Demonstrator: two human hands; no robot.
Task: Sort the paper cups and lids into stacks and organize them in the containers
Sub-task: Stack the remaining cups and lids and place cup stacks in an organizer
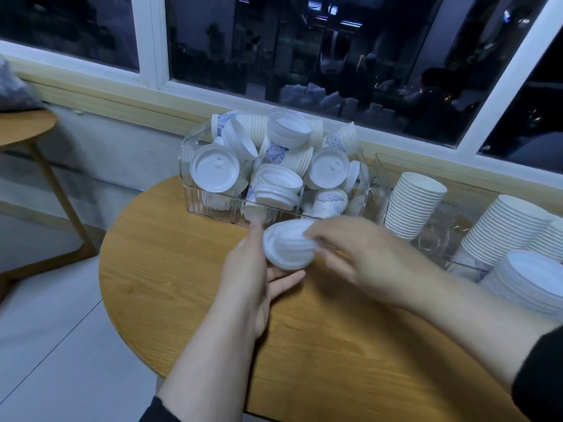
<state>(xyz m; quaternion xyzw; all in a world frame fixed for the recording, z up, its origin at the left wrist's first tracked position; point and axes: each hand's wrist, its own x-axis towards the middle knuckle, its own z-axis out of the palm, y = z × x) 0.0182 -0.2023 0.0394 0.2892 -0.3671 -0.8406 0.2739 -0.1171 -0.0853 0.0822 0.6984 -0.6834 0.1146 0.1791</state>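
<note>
Over the middle of the round wooden table (189, 300) both hands hold a small stack of white lids (288, 248). My left hand (253, 275) cradles the stack from below and the left, fingers curled under it. My right hand (350, 251) pinches the stack's right edge; it is blurred. Behind them a clear ribbed bin (195, 166) is heaped with jumbled white lids and blue-patterned paper cups (274, 153). At the right, a second clear container (438, 239) holds tall stacks of nested white cups (411, 205).
A tall stack of white lids (530, 284) stands at the right edge beside more stacked cups (502, 233). The table's curved edge drops to a tiled floor (61, 345) on the left. A second wooden table (27, 129) stands at far left. A window sill runs behind the bins.
</note>
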